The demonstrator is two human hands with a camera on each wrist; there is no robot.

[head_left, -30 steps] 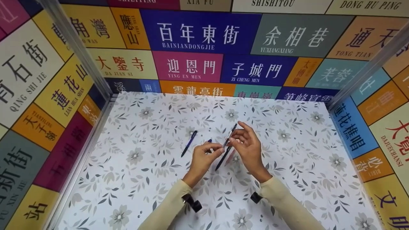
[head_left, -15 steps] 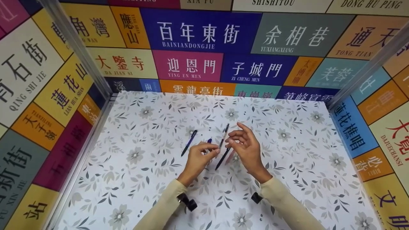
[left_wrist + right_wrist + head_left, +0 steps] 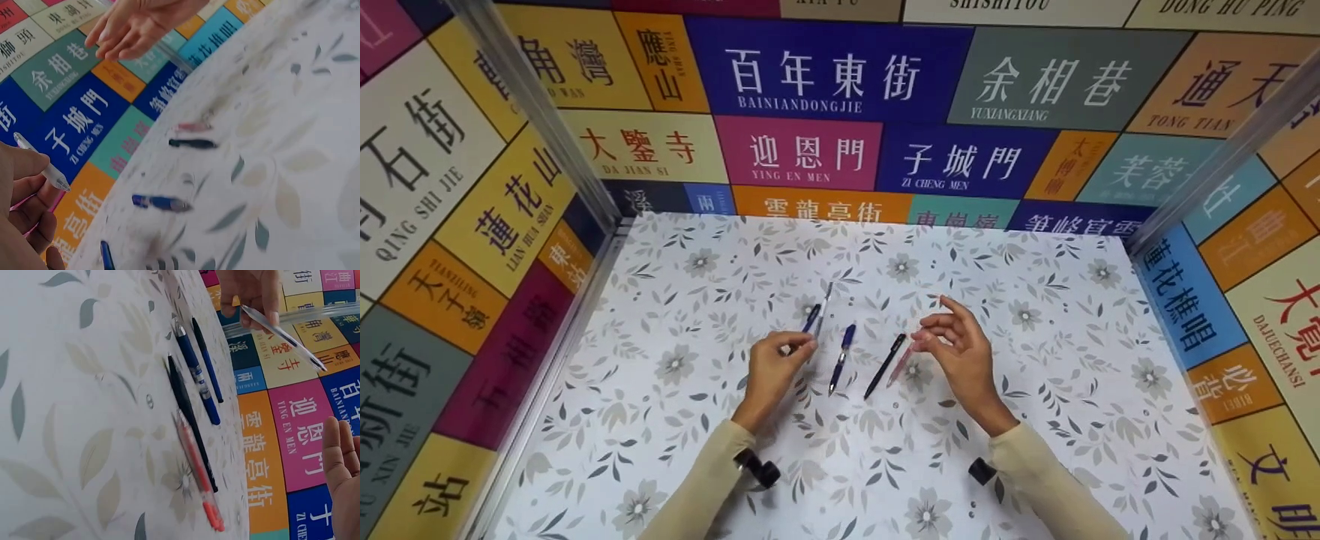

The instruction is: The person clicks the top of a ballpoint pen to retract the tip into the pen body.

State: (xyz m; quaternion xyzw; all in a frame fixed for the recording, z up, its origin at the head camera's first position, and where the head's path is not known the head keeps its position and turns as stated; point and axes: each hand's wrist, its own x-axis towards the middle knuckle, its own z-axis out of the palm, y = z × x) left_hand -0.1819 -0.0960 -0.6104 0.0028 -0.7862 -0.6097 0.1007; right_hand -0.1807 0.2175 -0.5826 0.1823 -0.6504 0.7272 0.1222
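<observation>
My left hand (image 3: pixel 774 379) pinches a clear pen (image 3: pixel 824 306) between thumb and fingers, raised off the table. In the right wrist view that clear pen (image 3: pixel 286 338) slants across the wall behind, held near its pointed end. Partly behind the hand lies a dark blue pen (image 3: pixel 811 318). A blue pen with a silvery middle (image 3: pixel 843 356) lies to the right of this hand. Further right, a black pen (image 3: pixel 883 367) lies close beside a transparent pink pen (image 3: pixel 899 366). My right hand (image 3: pixel 967 364) hovers just right of the pink pen, fingers loosely bent and holding nothing.
White floral paper covers the table (image 3: pixel 675 450). Printed sign panels (image 3: pixel 840 67) form walls at the back and both sides, with metal posts (image 3: pixel 562 127) at the corners. Each wrist wears a small black camera (image 3: pixel 757 469).
One second ago both hands touched the clear pen. The right hand has since let go and shifted slightly right. The left hand has carried the pen leftward, uncovering the blue pen with the silvery middle.
</observation>
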